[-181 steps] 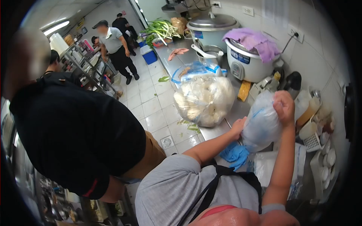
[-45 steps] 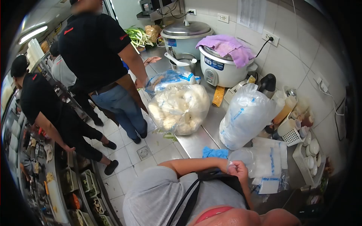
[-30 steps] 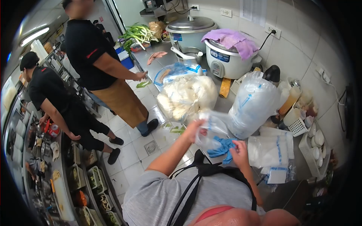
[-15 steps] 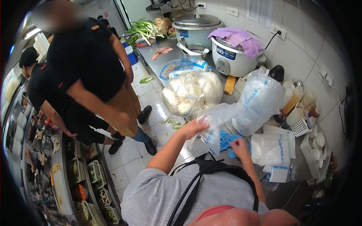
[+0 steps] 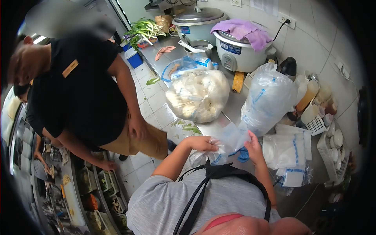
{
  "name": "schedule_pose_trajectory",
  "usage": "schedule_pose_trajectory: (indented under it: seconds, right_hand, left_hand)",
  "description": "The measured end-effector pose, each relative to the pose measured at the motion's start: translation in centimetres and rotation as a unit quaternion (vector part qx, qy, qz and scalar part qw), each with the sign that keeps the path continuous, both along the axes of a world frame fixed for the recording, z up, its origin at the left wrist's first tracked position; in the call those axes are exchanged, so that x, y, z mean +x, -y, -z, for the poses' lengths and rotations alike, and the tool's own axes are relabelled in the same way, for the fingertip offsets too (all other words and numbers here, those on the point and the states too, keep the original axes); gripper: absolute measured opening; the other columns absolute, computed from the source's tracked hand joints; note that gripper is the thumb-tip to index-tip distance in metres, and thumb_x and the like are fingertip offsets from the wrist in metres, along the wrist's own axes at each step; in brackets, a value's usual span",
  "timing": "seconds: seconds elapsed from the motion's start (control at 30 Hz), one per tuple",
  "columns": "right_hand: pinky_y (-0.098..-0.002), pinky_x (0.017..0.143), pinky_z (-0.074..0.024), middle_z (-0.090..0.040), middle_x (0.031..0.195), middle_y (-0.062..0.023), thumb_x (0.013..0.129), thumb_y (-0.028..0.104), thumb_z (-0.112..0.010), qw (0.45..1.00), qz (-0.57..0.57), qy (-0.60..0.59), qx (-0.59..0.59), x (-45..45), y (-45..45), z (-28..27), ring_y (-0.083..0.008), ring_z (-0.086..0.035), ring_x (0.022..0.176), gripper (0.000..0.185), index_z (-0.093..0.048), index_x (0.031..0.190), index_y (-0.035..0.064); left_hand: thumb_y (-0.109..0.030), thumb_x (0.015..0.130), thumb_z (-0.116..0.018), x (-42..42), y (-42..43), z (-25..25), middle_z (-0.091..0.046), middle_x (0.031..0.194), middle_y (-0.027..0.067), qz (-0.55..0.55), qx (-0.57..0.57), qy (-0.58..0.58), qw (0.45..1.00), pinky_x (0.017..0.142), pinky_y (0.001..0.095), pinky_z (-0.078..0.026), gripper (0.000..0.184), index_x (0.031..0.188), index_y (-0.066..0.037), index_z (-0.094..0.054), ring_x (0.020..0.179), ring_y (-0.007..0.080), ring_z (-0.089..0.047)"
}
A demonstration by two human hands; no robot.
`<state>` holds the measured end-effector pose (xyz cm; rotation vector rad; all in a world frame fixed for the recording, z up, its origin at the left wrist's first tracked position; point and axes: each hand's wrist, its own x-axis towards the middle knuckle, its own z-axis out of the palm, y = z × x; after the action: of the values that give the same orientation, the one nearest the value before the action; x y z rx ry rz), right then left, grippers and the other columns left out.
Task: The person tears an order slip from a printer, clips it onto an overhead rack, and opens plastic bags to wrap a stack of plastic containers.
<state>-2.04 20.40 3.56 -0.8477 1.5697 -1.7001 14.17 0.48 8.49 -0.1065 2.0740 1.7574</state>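
Bunched clear plastic bag (image 5: 226,144) is gripped in my left hand (image 5: 203,143), its fingers closed. My right hand (image 5: 253,149) pinches the same plastic at its right side. This stretch of plastic runs up to a large roll of clear plastic bags (image 5: 268,100) with blue print, standing on the steel counter. Under and beside my right hand lies something blue and crumpled (image 5: 243,155), partly hidden. Just beyond my hands sits a full, knotted clear bag (image 5: 197,96) of pale contents.
Flat packs of plastic bags (image 5: 280,150) lie right of my right hand. Behind are a rice cooker (image 5: 239,53) under a purple cloth (image 5: 243,31) and a larger lidded cooker (image 5: 199,19). A white basket (image 5: 333,156) holds small dishes. A co-worker (image 5: 82,90) stands close at left.
My right hand has left the blue crumpled thing and moved up onto the plastic. My left hand still grips the plastic. The co-worker has come nearer and leans over the food containers.
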Motion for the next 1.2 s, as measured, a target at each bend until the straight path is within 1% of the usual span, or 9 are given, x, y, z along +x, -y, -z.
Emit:
schedule_pose_trajectory:
  seconds: [0.1, 0.17, 0.27, 0.47, 0.7, 0.87, 1.0, 1.13, 1.2]
  right_hand:
    - [-0.0350, 0.086, -0.0329, -0.042, 0.113, -0.0159, 0.071, 0.028, -0.061, 0.945, 0.036, -0.296, 0.134, -0.5, -0.5, 2.4, -0.0267, -0.042, 0.101, 0.055, -0.040, 0.115, 0.0014]
    - [-0.0385, 0.088, -0.0304, -0.040, 0.115, -0.0183, 0.068, 0.025, -0.063, 0.865, 0.025, -0.457, 0.203, 0.3, -1.1, 3.9, -0.0297, -0.039, 0.106, 0.057, -0.041, 0.115, 0.0018]
    - [-0.0423, 0.088, -0.0283, -0.040, 0.116, -0.0154, 0.064, 0.020, -0.063, 0.801, 0.030, -0.556, 0.221, 1.4, -1.5, 4.4, -0.0306, -0.035, 0.109, 0.055, -0.043, 0.114, 0.0048]
    - [-0.0415, 0.085, -0.0298, -0.046, 0.109, -0.0082, 0.064, 0.014, -0.061, 0.827, 0.087, -0.520, 0.195, 0.6, -0.9, 5.7, -0.0277, -0.038, 0.105, 0.039, -0.053, 0.103, 0.0114]
    - [-0.0390, 0.075, -0.0342, -0.049, 0.085, -0.0065, 0.062, 0.012, -0.059, 0.835, 0.135, -0.511, 0.154, -0.3, 0.2, 6.2, -0.0280, -0.044, 0.087, 0.019, -0.055, 0.081, 0.0113]
    - [-0.0429, 0.077, -0.0323, -0.047, 0.093, -0.0103, 0.063, 0.029, -0.058, 0.833, 0.104, -0.499, 0.214, -0.3, 0.3, 6.8, -0.0300, -0.042, 0.091, 0.038, -0.053, 0.097, 0.0124]
    - [-0.0468, 0.082, -0.0285, -0.041, 0.107, -0.0139, 0.063, 0.040, -0.059, 0.831, 0.047, -0.481, 0.274, 0.9, 1.8, 3.1, -0.0329, -0.037, 0.099, 0.055, -0.048, 0.111, 0.0140]
    - [-0.0447, 0.083, -0.0281, -0.042, 0.109, -0.0108, 0.064, 0.033, -0.061, 0.781, 0.015, -0.576, 0.239, 1.8, 3.3, 3.7, -0.0318, -0.037, 0.099, 0.045, -0.053, 0.105, 0.0146]
    - [-0.0434, 0.081, -0.0297, -0.045, 0.104, -0.0086, 0.064, 0.026, -0.062, 0.804, 0.005, -0.555, 0.213, 1.4, 3.3, 4.3, -0.0301, -0.039, 0.097, 0.036, -0.055, 0.098, 0.0137]
  left_hand:
    - [-0.020, 0.083, -0.048, 0.1, 1.2, -0.1, -0.052, 0.081, -0.0020, -0.050, -0.029, -0.015, 0.998, 0.064, 0.0212, -0.039, 0.026, 0.102, -0.004, -0.050, 0.072, 0.0063, -0.044]
    - [-0.019, 0.083, -0.048, 0.3, 2.2, -0.2, -0.051, 0.081, -0.0021, -0.086, -0.028, 0.006, 0.996, 0.065, 0.0215, -0.038, 0.025, 0.101, -0.004, -0.050, 0.073, 0.0062, -0.043]
    - [-0.018, 0.082, -0.048, 0.5, 2.9, -1.0, -0.051, 0.081, -0.0031, -0.127, -0.019, -0.002, 0.992, 0.065, 0.0214, -0.038, 0.023, 0.100, -0.004, -0.051, 0.073, 0.0059, -0.043]
    - [-0.021, 0.082, -0.051, 1.2, 3.6, -1.5, -0.050, 0.081, -0.0032, -0.159, -0.041, 0.028, 0.986, 0.066, 0.0220, -0.038, 0.024, 0.099, -0.004, -0.052, 0.075, 0.0062, -0.043]
    - [-0.018, 0.081, -0.049, 7.4, 6.4, -1.3, -0.052, 0.081, -0.0008, -0.215, -0.072, 0.099, 0.969, 0.065, 0.0228, -0.039, 0.024, 0.099, -0.002, -0.051, 0.072, 0.0075, -0.044]
    - [-0.019, 0.081, -0.050, 10.4, 6.3, -0.6, -0.052, 0.080, -0.0014, -0.403, -0.005, 0.063, 0.913, 0.064, 0.0232, -0.039, 0.026, 0.100, -0.001, -0.053, 0.071, 0.0081, -0.045]
    - [-0.019, 0.081, -0.050, 11.1, 6.2, 0.6, -0.054, 0.080, -0.0003, -0.330, 0.005, 0.096, 0.939, 0.065, 0.0231, -0.040, 0.024, 0.098, -0.002, -0.054, 0.072, 0.0082, -0.046]
    - [-0.017, 0.080, -0.051, 12.4, 7.0, -0.5, -0.053, 0.087, 0.0002, -0.333, 0.015, 0.156, 0.930, 0.072, 0.0243, -0.039, 0.026, 0.100, -0.002, -0.052, 0.079, 0.0092, -0.046]
    - [-0.018, 0.080, -0.050, 12.6, 7.9, -0.9, -0.053, 0.081, -0.0007, -0.315, -0.015, 0.144, 0.938, 0.065, 0.0229, -0.039, 0.024, 0.098, -0.003, -0.054, 0.072, 0.0082, -0.046]
